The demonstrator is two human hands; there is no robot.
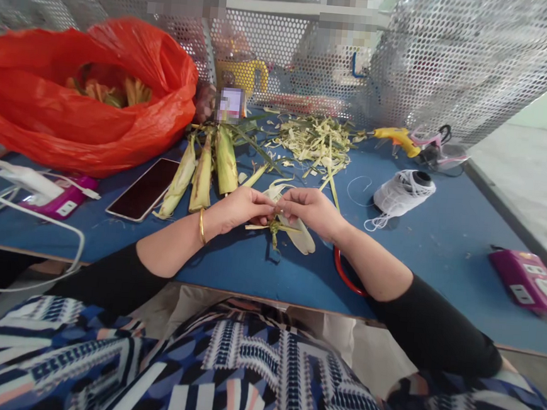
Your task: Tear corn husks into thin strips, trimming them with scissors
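My left hand (245, 208), with a gold bangle at the wrist, is closed in a pinch above the blue table. Close against it, my right hand (311, 209) pinches too, the fingertips of both meeting. Between them is a small piece of corn husk work, with a pale husk leaf (303, 240) sticking out under my right hand and a knotted green strip (275, 228) hanging below. My fingers hide most of it, and I cannot see whether thread runs through. Just beyond my left hand lie three husk-covered ears of corn (227, 163).
A red plastic bag (132, 137) stands back left, near a phone (145, 188). Husk scraps (319, 139) lie behind my hands. At right are a white thread spool (404, 193), a yellow glue gun (399, 139) and a purple power socket (530, 280). A red curved handle (344, 275) shows under my right forearm.
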